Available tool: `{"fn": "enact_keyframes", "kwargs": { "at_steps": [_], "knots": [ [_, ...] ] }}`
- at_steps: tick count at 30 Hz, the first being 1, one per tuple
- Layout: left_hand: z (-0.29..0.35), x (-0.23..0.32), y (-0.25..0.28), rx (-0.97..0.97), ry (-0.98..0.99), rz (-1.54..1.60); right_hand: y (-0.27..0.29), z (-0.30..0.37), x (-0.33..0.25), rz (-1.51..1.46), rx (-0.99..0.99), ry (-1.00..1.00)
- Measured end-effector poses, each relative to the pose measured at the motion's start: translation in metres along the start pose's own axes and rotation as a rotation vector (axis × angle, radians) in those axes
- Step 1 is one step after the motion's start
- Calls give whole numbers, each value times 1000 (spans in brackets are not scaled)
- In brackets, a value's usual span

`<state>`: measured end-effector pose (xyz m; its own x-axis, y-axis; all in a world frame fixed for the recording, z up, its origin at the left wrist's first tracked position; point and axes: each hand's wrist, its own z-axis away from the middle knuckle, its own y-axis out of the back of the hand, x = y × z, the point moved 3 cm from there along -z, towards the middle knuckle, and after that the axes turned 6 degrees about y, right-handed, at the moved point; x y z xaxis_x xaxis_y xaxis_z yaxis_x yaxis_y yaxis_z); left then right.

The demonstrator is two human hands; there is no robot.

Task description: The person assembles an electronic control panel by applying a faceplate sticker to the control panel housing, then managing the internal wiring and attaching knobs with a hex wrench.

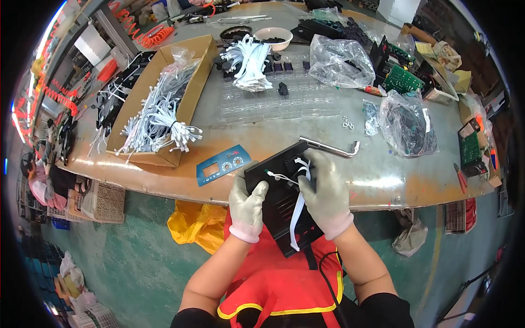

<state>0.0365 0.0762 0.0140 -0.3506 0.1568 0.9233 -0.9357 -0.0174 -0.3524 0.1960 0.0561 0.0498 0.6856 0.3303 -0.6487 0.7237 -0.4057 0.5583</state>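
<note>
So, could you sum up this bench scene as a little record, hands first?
Left hand: gloved, gripping the black panel
Right hand: gloved, at the panel's right side, by the white cable; exact grip unclear
Beyond the hands: blue faceplate, L-shaped metal tool
Table, left: open cardboard box of wire bundles
Table, right: clear plastic bags, green circuit boards
Worn: red apron, yellow trim

Yellow bag (192, 223), beige crate (106, 202), coiled orange hose (156, 36)

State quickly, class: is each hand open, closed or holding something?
Left hand: closed, holding the black panel.
Right hand: at the panel's white cable; its grip cannot be told.
</note>
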Motion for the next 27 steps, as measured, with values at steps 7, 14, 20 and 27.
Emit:
{"fn": "enact_keyframes", "kwargs": {
  "at_steps": [7, 14, 20, 27],
  "knots": [
    [-2, -8, 5, -40, -6, 96, -5, -23, -2, 407, -234, 450],
    [3, -15, 10, -22, 23, 112, 0, -27, -3, 402, -262, 319],
    [15, -1, 1, 45, -65, 16, 5, -33, -10, 337, -274, 436],
    [28, 12, 0, -20, -196, -95, 28, -35, -20, 431, -132, 356]
  ]
}}
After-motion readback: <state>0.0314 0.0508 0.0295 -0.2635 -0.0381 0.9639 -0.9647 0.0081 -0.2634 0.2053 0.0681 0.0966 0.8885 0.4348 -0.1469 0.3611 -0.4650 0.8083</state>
